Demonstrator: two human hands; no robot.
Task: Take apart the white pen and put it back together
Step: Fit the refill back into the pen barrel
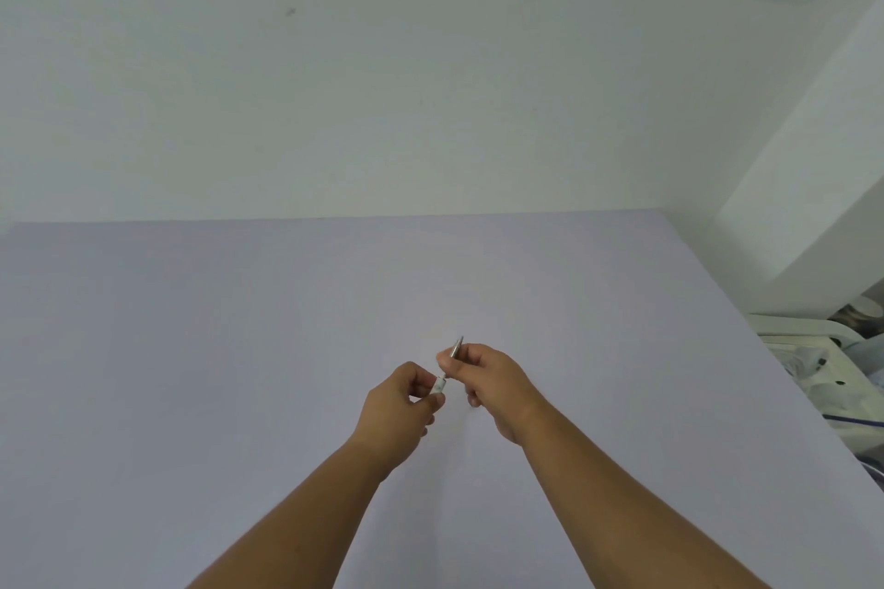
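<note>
Head view
Hands: two, both bare, meeting just below the middle of the frame, forearms coming up from the bottom edge.
Pen pieces: two visible, one in each hand, held above the surface and not resting on it.
Left hand (404,402): grip closed, thumb and forefinger pinching the white barrel piece (438,385); only its short end shows past the fingers.
Right hand (488,380): grip closed around the grey metallic piece (457,346), whose upper end sticks out above the knuckles toward the upper right.
Join: a thin stem runs from the lower end of the right hand's piece to the mouth of the white barrel piece; whether it is seated inside or only touching cannot be told.
Surface (191,349): one, pale lilac, filling the lower half of the frame; nothing else lies on the part that shows.
Wall (335,62): one, plain pale, filling the upper half.
Right edge: blurred white clutter (823,349) beside the surface, too unclear to count or name.
</note>
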